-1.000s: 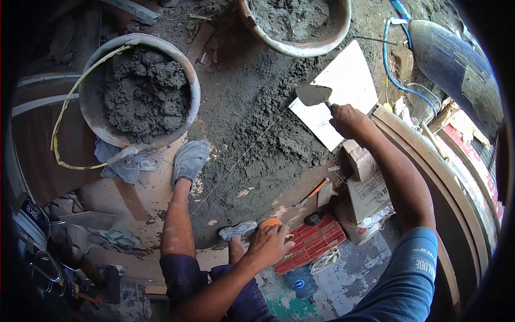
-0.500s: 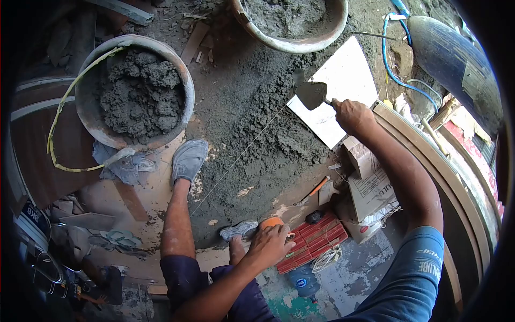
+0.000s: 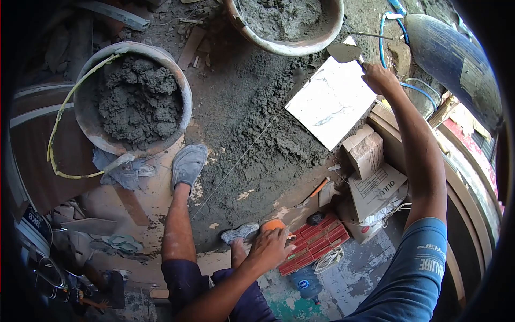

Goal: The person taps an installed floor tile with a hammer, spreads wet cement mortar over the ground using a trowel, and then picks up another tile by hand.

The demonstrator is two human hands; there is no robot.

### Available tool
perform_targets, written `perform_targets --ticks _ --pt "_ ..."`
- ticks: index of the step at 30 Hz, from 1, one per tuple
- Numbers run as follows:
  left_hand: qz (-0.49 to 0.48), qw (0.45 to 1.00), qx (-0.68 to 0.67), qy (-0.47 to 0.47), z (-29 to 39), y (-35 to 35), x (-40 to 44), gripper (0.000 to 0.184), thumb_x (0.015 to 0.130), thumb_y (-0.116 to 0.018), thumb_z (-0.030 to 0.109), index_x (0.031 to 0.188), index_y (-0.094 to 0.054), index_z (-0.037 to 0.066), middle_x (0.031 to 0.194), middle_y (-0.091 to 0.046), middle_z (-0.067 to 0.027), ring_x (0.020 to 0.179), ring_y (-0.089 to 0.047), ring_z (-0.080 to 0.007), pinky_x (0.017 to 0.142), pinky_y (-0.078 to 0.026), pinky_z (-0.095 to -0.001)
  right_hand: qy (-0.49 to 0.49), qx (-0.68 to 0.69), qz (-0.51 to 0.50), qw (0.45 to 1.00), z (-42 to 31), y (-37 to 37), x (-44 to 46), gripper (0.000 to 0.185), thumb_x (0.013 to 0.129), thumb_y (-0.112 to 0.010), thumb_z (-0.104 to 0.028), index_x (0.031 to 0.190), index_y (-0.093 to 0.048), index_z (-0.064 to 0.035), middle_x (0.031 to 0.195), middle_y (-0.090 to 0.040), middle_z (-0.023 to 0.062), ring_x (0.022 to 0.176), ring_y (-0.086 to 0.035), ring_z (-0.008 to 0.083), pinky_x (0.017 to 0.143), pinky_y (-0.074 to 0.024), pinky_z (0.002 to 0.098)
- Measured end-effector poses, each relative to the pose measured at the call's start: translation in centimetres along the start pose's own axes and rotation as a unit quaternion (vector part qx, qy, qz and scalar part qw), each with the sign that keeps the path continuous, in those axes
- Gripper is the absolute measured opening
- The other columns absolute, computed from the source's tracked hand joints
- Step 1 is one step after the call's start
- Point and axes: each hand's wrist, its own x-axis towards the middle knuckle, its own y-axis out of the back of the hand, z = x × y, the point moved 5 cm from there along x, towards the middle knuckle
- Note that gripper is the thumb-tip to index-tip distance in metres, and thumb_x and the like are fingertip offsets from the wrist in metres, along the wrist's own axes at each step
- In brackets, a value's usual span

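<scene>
My right hand (image 3: 382, 79) is closed around the handle of a pointed trowel (image 3: 344, 52). The mortar-smeared blade is over the far corner of a white tile (image 3: 332, 102). Grey smears mark the tile, which lies on a bed of rough wet mortar (image 3: 263, 134). Low in the view, my left hand (image 3: 268, 248) has its fingers curled over an orange object (image 3: 273, 225) beside my shoe. The fingers hide much of it, so its kind is unclear. A taut string (image 3: 236, 163) crosses the mortar up to the tile's left corner.
Two round tubs hold mortar: one at left (image 3: 188, 102), one at top (image 3: 292, 49). An orange-handled tool (image 3: 320, 186), cardboard boxes (image 3: 375, 188), red slabs (image 3: 316, 244) and a blue bottle (image 3: 306, 284) lie at right. A blue drum (image 3: 450, 64) stands farther back.
My right hand has carried the trowel from the tile's left side up to its far corner. More of the smeared tile surface shows. My left hand has barely moved.
</scene>
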Motion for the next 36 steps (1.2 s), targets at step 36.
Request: perform_targets --ticks 36 --pt "0.066 0.996 0.019 -0.059 -1.6 -2.5 1.0 0.043 0.091 -0.061 0.035 0.114 -0.053 -0.001 0.111 -0.061 -0.0229 0.107 -0.059 -0.0385 0.09 -0.047 -0.0459 -0.106 0.083 0.096 0.986 0.2 -3.2 1.4 0.029 0.095 -0.04 -0.013 0.106 -0.062 0.0032 0.104 -0.068 0.0253 0.097 -0.068 0.039 0.084 -0.0546 0.0482"
